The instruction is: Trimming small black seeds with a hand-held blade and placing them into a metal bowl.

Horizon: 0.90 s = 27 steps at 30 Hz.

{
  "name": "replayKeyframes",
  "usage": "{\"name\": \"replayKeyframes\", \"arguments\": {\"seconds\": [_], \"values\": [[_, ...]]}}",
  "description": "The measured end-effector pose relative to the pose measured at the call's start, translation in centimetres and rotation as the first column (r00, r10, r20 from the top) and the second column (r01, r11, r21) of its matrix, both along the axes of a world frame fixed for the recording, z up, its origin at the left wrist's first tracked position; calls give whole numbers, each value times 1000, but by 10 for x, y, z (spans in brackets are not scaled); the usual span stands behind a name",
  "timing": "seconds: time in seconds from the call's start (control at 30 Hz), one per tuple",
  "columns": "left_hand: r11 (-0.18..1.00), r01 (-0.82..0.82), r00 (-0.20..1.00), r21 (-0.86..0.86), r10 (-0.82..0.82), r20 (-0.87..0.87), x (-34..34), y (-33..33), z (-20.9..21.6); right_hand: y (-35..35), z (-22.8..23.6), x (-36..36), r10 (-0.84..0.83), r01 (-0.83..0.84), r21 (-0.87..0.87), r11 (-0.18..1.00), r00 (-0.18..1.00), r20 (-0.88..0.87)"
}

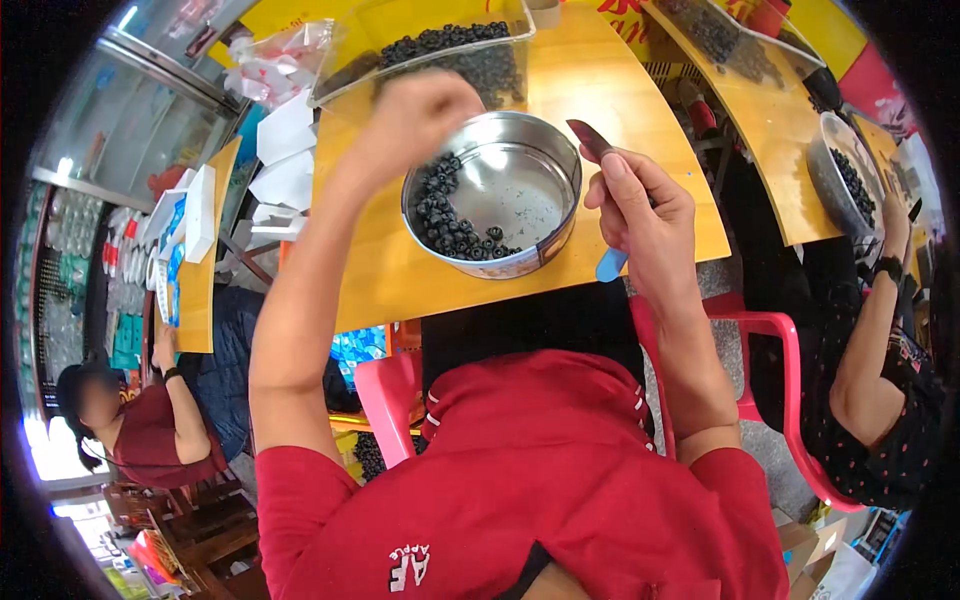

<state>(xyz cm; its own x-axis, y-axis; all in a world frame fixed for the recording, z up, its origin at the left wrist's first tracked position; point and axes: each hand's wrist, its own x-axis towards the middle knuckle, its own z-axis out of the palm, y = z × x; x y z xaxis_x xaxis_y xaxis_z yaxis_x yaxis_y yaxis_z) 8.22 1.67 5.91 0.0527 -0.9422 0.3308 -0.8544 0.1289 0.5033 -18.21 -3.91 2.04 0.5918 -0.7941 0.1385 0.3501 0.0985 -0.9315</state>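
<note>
My right hand (645,205) grips a small knife, its pointed blade (590,138) angled up to the left and the end of its blue handle (611,265) showing below. The knife is just right of a round metal tin (567,235). Small round black pieces (440,215), some with visible holes, lie along the left and front inside the tin. My left hand (425,110) hangs in front of a clear plastic bin (345,88) piled with similar black pieces (450,42). Motion blurs its bent fingers, and any held object is hidden.
The tin stands on a yellow wooden table (640,110). A pink chair (790,400) is at right, beside a person in dark clothes (885,370) near a bowl of black pieces (850,185). At left, another person (165,430) sits near a table with white boxes (200,215).
</note>
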Motion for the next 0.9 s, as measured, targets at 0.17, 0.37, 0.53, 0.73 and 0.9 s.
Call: {"name": "replayKeyframes", "arguments": {"seconds": [0.17,0.37,0.53,0.73,0.9], "values": [[932,115,910,344,-238,339,-53,34,-36,4,2,3,29,-29,-9,1000,1000,4],[900,54,970,432,-149,190,-55,34,-51,5,1,3,34,-34,-33,999,999,-7],[973,129,827,192,1,-562,-73,31,-32,1,-5,4,26,-27,-7,1000,999,-42],[986,140,452,-94,-148,-880,-102,38,-36,10,2,5,73,-64,99,993,993,-93],[986,78,397,-149,-167,-903,-117,40,-41,6,5,2,172,-156,256,954,984,-42]]}}
